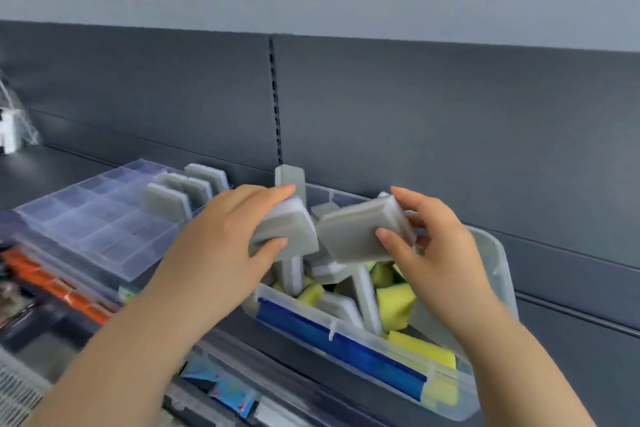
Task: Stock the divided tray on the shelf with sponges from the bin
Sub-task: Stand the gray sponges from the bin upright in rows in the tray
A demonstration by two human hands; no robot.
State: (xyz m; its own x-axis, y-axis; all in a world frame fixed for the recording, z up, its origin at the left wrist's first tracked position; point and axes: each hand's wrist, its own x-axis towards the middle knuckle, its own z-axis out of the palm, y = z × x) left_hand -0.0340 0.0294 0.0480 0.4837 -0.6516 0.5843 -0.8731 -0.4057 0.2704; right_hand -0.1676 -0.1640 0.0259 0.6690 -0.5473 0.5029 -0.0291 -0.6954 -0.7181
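Sponges [363, 298] lie heaped in the bin [498, 253] under my grips; my left hand [221, 236] pinches one grey sponge [291, 225], my right hand [433, 246] a second sponge [356, 232] just beside it. The tray [104, 225] sits left of my left hand, and carrying both across in such light pinches could let one squash, slip and fall short.

One divided tray [86, 218], one bin [491, 253], two hands [221, 243] [440, 246], two held grey sponges [287, 229] [360, 232]
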